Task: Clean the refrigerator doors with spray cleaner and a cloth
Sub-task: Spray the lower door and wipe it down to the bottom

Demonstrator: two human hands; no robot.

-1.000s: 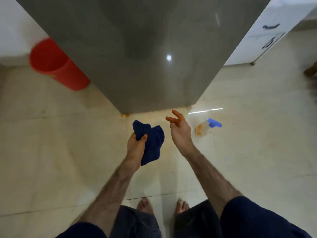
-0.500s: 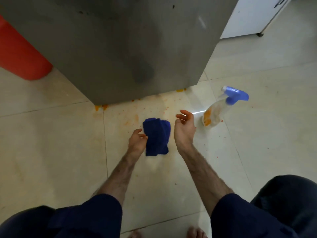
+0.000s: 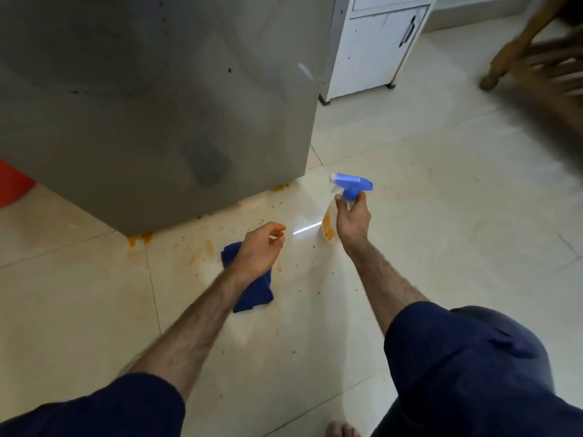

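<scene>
Blue-topped spray bottle (image 3: 348,197) (label unreadable) in right hand (image 3: 353,220); left hand (image 3: 260,247) loose above blue cloth (image 3: 252,291).

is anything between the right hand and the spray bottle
No, nothing visible. The right hand is already at the neck of the spray bottle, thumb and fingers around it just below the blue trigger head.

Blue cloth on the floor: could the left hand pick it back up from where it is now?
Probably yes. The left hand hovers just above the blue cloth, fingers loosely curled and holding nothing, with nothing between them. The right hand is busy at the spray bottle.
</scene>
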